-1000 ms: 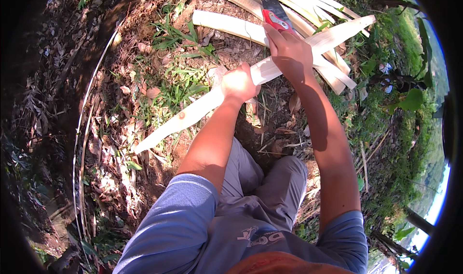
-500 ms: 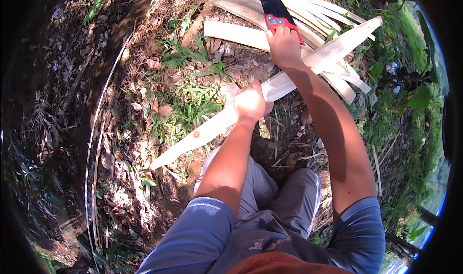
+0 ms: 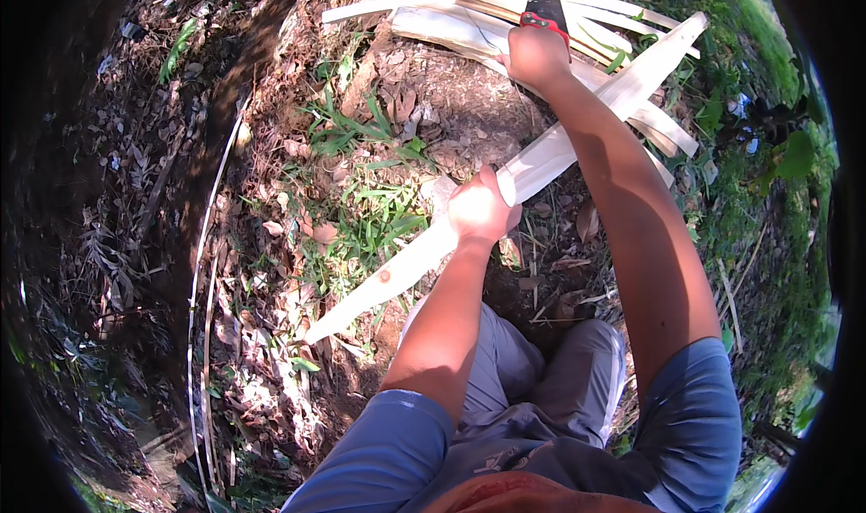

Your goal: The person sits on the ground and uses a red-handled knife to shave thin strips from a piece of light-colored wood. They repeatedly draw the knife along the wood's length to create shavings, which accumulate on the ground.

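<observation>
A long pale wooden plank [image 3: 651, 73] slants from the lower left up to the far right. My left hand [image 3: 480, 208] is closed around its middle and covers part of it. Farther off, my right hand [image 3: 538, 55] grips the red handle of a hand saw [image 3: 545, 0], whose dark blade points away and runs out of the top of the view. The saw is over a loose pile of pale wood strips [image 3: 442, 30]; whether it touches them I cannot tell. My right forearm passes over the plank.
Dry leaves and bare soil [image 3: 433, 89] cover the ground, with a grass tuft [image 3: 370, 211] left of the plank. Long thin canes [image 3: 204, 233] lie at the left. Green plants [image 3: 767, 170] grow along the right. My bent knees [image 3: 582, 369] are close below the plank.
My right hand and the saw have moved farther away from me. The strips around the saw have shifted, with one cut end now farther back. My left hand keeps its hold on the plank.
</observation>
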`<act>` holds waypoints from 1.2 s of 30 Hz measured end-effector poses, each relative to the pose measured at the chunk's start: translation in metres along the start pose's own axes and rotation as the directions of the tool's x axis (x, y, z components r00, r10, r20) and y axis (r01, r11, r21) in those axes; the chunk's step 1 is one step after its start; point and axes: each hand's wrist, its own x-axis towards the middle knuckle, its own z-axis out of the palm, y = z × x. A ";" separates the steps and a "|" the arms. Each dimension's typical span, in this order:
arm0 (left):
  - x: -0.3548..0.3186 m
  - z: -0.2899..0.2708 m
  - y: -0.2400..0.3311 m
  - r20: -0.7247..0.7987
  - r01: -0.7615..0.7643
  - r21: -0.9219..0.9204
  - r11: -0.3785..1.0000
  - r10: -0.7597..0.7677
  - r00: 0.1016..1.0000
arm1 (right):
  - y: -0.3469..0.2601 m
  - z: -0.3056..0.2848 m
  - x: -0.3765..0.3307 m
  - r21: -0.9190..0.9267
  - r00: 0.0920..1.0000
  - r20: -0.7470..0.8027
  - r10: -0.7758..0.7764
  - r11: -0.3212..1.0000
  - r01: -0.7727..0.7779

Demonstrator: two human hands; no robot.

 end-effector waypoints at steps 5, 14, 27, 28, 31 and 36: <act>-0.001 0.005 0.000 0.002 0.002 0.038 0.999 -0.002 1.000 | -0.004 0.002 0.003 0.020 0.999 -0.018 0.039 0.999 -0.038; -0.003 0.008 0.003 -0.055 -0.008 0.040 0.999 0.010 0.998 | -0.019 0.012 0.011 0.003 0.995 0.046 0.086 0.996 -0.087; 0.000 -0.001 0.005 0.028 0.049 0.070 0.996 -0.051 0.998 | -0.003 -0.054 -0.054 0.383 0.849 -0.485 0.207 0.924 -0.006; 0.001 0.000 0.004 0.031 0.026 0.066 0.997 -0.028 0.999 | -0.001 -0.077 -0.078 0.456 0.867 -0.413 0.279 0.887 -0.068; 0.000 0.001 0.000 0.035 0.005 0.050 0.999 -0.006 0.999 | -0.015 -0.110 -0.172 0.798 0.884 -0.295 0.363 0.603 0.019; 0.008 -0.011 0.000 0.136 -0.014 -0.004 1.000 0.015 0.991 | -0.058 -0.087 -0.292 0.890 0.944 -0.159 0.288 0.457 0.011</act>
